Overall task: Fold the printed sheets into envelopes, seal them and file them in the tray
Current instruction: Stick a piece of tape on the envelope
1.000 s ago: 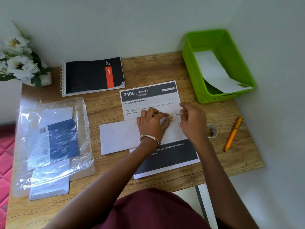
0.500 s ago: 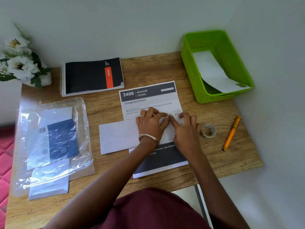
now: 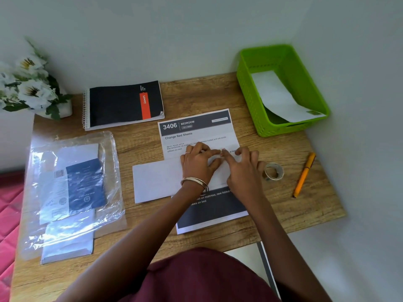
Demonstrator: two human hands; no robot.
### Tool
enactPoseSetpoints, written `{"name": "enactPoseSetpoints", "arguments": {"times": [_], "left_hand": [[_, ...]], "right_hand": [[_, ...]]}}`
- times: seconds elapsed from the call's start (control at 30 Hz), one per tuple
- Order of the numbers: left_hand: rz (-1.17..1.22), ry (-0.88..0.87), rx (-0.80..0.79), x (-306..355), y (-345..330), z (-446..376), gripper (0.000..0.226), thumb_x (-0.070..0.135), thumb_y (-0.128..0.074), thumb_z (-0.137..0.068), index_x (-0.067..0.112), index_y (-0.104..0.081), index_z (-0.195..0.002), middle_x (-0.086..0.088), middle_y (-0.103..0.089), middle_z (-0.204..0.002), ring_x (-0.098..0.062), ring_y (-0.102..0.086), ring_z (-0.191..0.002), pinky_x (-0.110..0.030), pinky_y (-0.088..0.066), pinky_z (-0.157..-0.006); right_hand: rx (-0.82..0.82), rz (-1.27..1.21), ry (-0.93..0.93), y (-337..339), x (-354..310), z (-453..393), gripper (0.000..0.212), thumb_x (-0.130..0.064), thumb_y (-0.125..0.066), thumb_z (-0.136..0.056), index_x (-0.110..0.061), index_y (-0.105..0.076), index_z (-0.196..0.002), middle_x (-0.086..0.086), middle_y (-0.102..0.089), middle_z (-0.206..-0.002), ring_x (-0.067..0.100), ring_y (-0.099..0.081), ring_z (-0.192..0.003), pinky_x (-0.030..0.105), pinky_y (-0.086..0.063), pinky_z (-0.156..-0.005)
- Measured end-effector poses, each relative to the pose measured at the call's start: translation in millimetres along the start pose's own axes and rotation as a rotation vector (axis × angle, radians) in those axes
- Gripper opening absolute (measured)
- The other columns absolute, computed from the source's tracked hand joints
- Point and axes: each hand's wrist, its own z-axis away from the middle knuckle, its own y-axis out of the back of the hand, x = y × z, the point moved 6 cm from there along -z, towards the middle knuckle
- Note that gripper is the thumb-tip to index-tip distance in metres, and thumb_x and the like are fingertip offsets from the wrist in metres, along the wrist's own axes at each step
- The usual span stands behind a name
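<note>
A white envelope [image 3: 157, 178] lies crosswise over a printed sheet [image 3: 196, 131] headed "3406 Bedroom" in the middle of the wooden table [image 3: 218, 99]. My left hand [image 3: 197, 163], with a bangle at the wrist, rests flat on the envelope, fingers pointing right. My right hand [image 3: 244, 168] presses down on the envelope's top edge with its fingertips, meeting the left fingertips. A roll of clear tape [image 3: 273, 171] sits just right of my right hand. The green tray [image 3: 250, 92] at the back right holds one white envelope [image 3: 277, 97].
An orange pen [image 3: 303, 175] lies near the right edge. A black spiral notebook [image 3: 124, 104] is at the back. A clear plastic bag [image 3: 72, 186] with more envelopes lies at the left. White flowers [image 3: 28, 83] stand in the back left corner.
My right hand has come down from a raised pinch onto the envelope's top edge, its fingers now pressing flat beside the left fingertips. The tape roll is uncovered. My left hand stayed in place.
</note>
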Motion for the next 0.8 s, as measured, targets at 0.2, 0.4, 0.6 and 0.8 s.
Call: {"name": "enactPoseSetpoints", "arguments": {"times": [0.2,0.4,0.6,0.8], "left_hand": [[0.021,-0.017,0.012,-0.2,-0.3,-0.1,0.024,0.027,-0.075,-0.074,0.019,-0.074,-0.096,-0.003,-0.06,-0.093,-0.028,-0.05,-0.091,-0.031,-0.025,-0.072],[-0.018,-0.085,0.044,1.4,-1.6,0.8,0.023,0.025,-0.074,-0.073,0.017,-0.074,-0.094,-0.004,-0.06,-0.087,-0.031,-0.052,-0.084,-0.034,-0.035,-0.068],[-0.113,-0.168,0.003,6.9,-0.6,5.8,0.022,0.018,-0.07,-0.079,0.017,-0.072,-0.101,-0.005,-0.06,-0.093,-0.03,-0.053,-0.09,-0.034,-0.036,-0.069],[0.082,-0.077,-0.106,-5.7,33.1,19.6,0.028,0.012,-0.061,-0.085,0.013,-0.066,-0.113,-0.006,-0.061,-0.12,-0.025,-0.053,-0.111,-0.031,-0.037,-0.094]], "right_hand": [[-0.072,0.078,-0.004,-8.9,1.2,6.2,0.059,-0.019,-0.044,-0.094,-0.037,-0.023,-0.147,0.011,-0.029,-0.137,0.03,-0.023,-0.122,0.043,-0.027,-0.092],[-0.062,0.101,0.009,-5.7,1.0,14.7,0.05,-0.024,-0.039,-0.098,-0.035,-0.028,-0.146,0.013,-0.03,-0.137,0.029,-0.015,-0.118,0.042,-0.027,-0.091],[-0.055,0.029,-0.042,0.3,5.8,9.9,0.048,-0.021,-0.046,-0.094,-0.041,-0.041,-0.138,0.008,-0.035,-0.128,0.028,-0.028,-0.119,0.04,-0.029,-0.092],[0.023,-0.118,-0.032,6.4,8.7,10.9,0.051,-0.012,-0.052,-0.089,-0.029,-0.046,-0.137,0.009,-0.041,-0.129,0.027,-0.033,-0.117,0.04,-0.032,-0.092]]}}
